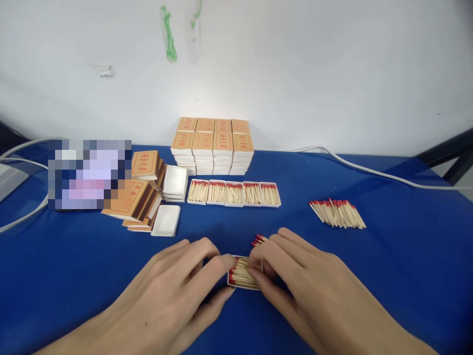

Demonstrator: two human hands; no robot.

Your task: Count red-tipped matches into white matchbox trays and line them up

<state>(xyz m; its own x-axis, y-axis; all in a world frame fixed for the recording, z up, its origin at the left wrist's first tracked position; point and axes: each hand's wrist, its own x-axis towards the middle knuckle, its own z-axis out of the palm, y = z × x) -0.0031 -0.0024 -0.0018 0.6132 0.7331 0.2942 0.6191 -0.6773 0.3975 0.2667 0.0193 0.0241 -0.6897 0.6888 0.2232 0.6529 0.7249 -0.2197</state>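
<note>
A small white matchbox tray (242, 281) with red-tipped matches in it lies on the blue table (388, 276) near the front. My left hand (173, 291) pinches its left end between thumb and forefinger. My right hand (310, 288) rests on its right end, fingers bent over the matches; a few red match heads (258, 240) stick out from under its fingers.
A row of several filled trays (233, 193) lies behind, in front of a stack of closed matchboxes (212, 145). Loose outer sleeves (135, 199) and empty white trays (166, 220) sit at left. A pile of loose matches (338, 213) lies at right. White cables (369, 170) run along the wall.
</note>
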